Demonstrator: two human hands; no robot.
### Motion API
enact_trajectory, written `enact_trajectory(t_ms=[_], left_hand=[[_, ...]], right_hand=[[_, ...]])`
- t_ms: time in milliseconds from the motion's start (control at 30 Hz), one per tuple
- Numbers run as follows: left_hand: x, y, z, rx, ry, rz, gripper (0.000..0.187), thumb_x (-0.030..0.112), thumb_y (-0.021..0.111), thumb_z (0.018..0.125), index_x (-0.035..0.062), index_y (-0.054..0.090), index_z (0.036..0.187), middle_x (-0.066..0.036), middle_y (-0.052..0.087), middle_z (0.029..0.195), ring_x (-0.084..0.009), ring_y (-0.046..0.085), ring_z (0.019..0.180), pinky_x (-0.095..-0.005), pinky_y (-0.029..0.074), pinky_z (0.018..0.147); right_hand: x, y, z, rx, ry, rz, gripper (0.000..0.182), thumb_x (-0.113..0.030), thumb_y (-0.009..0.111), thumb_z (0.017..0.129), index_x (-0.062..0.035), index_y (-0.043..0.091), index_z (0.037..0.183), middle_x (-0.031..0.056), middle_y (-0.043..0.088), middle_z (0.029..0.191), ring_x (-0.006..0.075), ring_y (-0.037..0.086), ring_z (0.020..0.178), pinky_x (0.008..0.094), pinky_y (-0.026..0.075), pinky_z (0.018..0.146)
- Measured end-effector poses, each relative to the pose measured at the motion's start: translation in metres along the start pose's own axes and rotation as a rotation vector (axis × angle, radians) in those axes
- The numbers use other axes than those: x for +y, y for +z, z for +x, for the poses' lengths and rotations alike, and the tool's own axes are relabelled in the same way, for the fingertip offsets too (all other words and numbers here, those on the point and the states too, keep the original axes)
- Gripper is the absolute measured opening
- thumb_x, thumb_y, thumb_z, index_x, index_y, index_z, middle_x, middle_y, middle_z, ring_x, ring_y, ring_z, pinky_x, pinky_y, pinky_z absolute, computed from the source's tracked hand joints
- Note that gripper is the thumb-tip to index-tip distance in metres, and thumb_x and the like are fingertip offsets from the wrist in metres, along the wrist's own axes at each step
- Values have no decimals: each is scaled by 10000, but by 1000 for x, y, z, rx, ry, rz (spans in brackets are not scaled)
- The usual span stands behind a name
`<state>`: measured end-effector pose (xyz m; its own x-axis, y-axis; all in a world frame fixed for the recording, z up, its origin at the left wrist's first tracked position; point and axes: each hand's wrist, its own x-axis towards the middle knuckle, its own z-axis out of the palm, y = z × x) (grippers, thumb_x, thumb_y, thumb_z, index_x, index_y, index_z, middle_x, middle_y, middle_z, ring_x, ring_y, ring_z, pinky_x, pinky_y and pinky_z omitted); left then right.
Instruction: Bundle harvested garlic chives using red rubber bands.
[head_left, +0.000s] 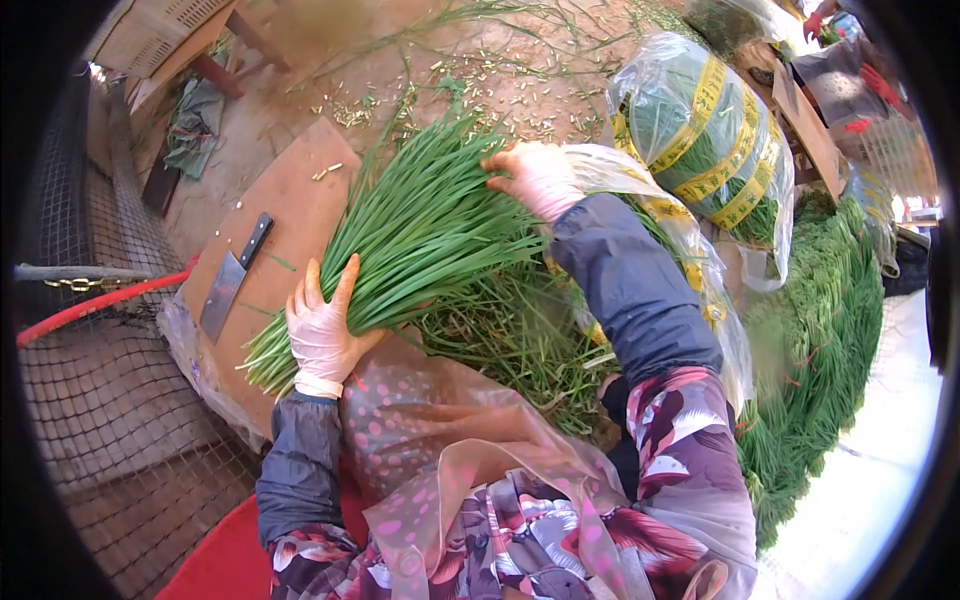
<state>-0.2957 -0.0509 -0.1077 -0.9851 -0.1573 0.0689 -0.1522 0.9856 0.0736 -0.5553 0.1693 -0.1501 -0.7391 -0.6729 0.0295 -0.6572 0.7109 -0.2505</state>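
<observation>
L hand [322, 335] grips the root end of the chive bunch [420, 235] over the board [300, 195] w/ R hand [535, 178] clasping its tips, keeping stalks aligned (cleaver [232, 280] lies idle beside).

Cleaver [232, 280] on board [300, 190], left of chive bundle [420, 240]; wrapped bundles [700, 130] right.
</observation>
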Motion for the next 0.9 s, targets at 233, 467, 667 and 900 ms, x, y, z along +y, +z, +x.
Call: enact_trajectory(t_ms=[233,467,667,900], left_hand=[[1,-2,3,-24,-5,-2,1117,358,867,439,272,376,1439,-227,402,1367,-383,461,1180,-480,375,972],[0,1,2,-21,-1,21,1119,359,865,443,275,368,1443,-226,406,1361,-378,464,1176,-472,373,971],[0,3,2,-2,-8,-11,1114,366,878,442,305,372,1433,-218,399,1366,-364,455,1182,-485,364,970],[1,1,2,-15,3,5,1173,400,883,439,272,318,1459,-239,401,1358,-381,450,1196,-506,363,974]], right_hand=[[94,30,-26,222,654,832,313,-335,568,874,-55,709,880,128,702,811,247,679,776,357,512,742],[15,2,-54,-35,63,177,267,-373,657,782,-163,729,931,102,704,880,284,673,837,389,520,774],[43,28,-47,238,603,505,283,-313,595,829,-43,679,838,178,674,788,287,669,767,398,521,748],[80,-11,-112,-452,648,304,269,-243,602,812,-61,703,983,135,698,857,305,663,790,379,500,777]])
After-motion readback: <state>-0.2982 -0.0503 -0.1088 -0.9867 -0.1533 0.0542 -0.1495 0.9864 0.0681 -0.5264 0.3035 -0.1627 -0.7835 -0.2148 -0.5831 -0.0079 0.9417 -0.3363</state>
